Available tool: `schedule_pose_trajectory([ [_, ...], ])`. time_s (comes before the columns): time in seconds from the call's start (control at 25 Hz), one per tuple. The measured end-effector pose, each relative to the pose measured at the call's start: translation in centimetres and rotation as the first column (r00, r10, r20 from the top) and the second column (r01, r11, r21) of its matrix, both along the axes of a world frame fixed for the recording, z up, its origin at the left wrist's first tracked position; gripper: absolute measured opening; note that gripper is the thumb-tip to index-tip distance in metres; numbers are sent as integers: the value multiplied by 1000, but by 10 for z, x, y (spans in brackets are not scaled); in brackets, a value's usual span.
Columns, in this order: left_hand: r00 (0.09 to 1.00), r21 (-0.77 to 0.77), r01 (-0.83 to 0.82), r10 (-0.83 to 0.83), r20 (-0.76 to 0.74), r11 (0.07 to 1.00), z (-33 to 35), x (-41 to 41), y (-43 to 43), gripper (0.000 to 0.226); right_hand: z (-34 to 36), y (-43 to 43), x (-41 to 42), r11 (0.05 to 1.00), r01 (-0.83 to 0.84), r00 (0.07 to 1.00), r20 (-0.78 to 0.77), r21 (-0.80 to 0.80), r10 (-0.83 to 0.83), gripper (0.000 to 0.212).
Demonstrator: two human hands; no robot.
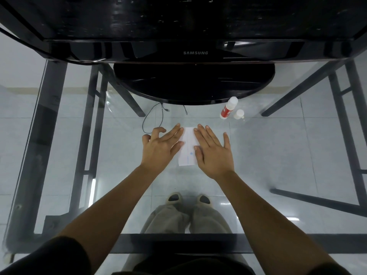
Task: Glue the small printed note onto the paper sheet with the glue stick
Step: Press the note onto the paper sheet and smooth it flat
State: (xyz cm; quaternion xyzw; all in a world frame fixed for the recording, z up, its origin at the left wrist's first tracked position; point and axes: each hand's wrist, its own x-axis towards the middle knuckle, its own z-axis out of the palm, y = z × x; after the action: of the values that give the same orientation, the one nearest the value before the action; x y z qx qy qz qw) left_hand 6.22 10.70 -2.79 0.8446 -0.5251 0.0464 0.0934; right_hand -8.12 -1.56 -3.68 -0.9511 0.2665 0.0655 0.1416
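Note:
A white paper sheet [187,144] with small blue print lies flat on the glass table, mid-frame. My left hand [161,146] rests on its left edge, fingers spread and flat. My right hand [213,150] lies palm-down over its right edge, fingers extended. Both hands press on the paper and hold nothing. The separate small note cannot be told apart from the sheet; the hands hide part of the paper. A red-and-white glue stick [228,108] stands tilted at the back right, and its white cap [238,114] sits beside it.
A black Samsung monitor [195,53] on a round black base [193,84] stands at the table's far side. A thin black cable [153,118] loops down left of the paper. Dark table legs, a tiled floor and my feet show through the glass.

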Motion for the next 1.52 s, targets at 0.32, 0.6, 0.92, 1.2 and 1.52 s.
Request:
schedule_pose_trajectory([
  [0.32, 988, 112, 147, -151, 28, 983, 0, -17, 30, 37, 0, 1, -1, 1000, 20, 999, 43, -3, -20, 58],
  [0.6, 928, 90, 371, -372, -8, 924, 9, -16, 41, 32, -1, 2, 0, 1000, 24, 998, 66, -13, -23, 57],
  [0.92, 914, 150, -164, 208, -349, 975, 1, -34, -8, 50, 0, 3, -1, 999, 39, 996, 81, -33, -36, 56],
  [1.2, 947, 285, -178, 243, -210, 942, -14, -41, -13, 57, -4, 3, -1, 997, 51, 996, 74, -62, -47, 55],
  [1.52, 947, 268, -174, 236, -220, 947, -14, -40, -12, 56, 12, 12, -10, 974, 228, 961, 166, -16, -222, 59],
])
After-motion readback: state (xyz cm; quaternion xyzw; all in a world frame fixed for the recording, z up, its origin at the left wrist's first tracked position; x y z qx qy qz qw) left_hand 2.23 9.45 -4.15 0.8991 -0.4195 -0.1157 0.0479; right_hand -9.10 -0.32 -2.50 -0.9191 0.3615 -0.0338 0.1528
